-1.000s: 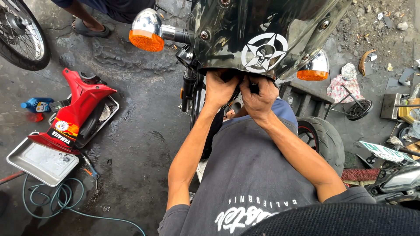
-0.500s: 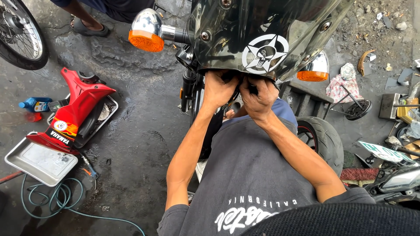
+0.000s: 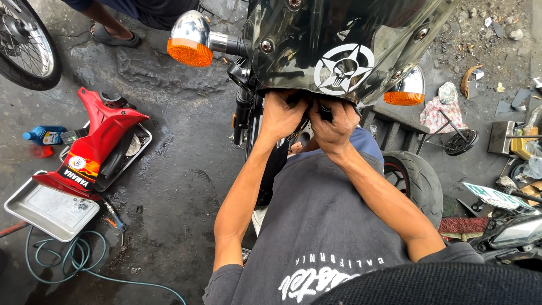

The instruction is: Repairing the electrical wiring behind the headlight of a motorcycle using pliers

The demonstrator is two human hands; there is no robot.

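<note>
A motorcycle's dark glossy front fairing point(image 3: 293, 51), marked with a white star emblem, fills the top middle. Chrome turn signals with orange lenses stick out on its left point(image 3: 189, 48) and right point(image 3: 403, 93). Both my arms reach up under the fairing's lower edge. My left hand point(image 3: 281, 116) and my right hand point(image 3: 337, 127) are side by side, fingers curled around a dark part beneath the fairing. The fairing and my fingers hide that part, so I cannot tell what it is.
A red body panel point(image 3: 96, 147) lies over metal trays point(image 3: 48, 210) at the left, with a blue bottle point(image 3: 42, 135) and a green hose point(image 3: 62, 260) nearby. A loose tyre point(image 3: 416, 181) lies right. Another person's sandalled foot point(image 3: 113, 36) and a wheel point(image 3: 22, 45) are top left.
</note>
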